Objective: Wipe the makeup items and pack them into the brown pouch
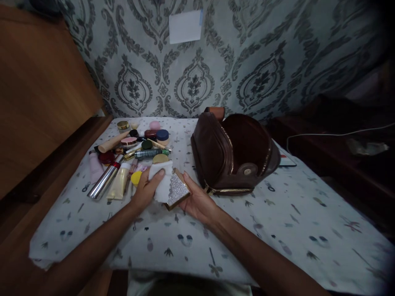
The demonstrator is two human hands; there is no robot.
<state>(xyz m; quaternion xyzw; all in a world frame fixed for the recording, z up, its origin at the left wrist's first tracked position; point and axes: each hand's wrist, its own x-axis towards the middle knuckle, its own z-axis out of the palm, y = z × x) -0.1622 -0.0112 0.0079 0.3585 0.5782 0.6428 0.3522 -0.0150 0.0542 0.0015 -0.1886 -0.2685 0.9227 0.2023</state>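
My left hand (147, 188) grips a white cloth or tissue (163, 181), its thumb on top, pressed against a glittery silver case with gold edges (178, 190). The right side of that case rests in my right hand (197, 200), thumb along its edge and fingers beneath. Several cosmetics lie just beyond and left of my left hand, among them a cream tube (119, 181), a silver tube (103, 181), a yellow round item (136, 178) and a green-capped bottle (151, 153). To the right of the case stands a brown leather bag (212, 154), its zipper open.
A patterned white cloth (173, 255) covers the table. Behind it hangs a patterned curtain (194, 86) with a white card (185, 27). A wooden panel (43, 70) rises at the left. Right of the bag lie a flat item (287, 159) and a thin white cable (333, 133).
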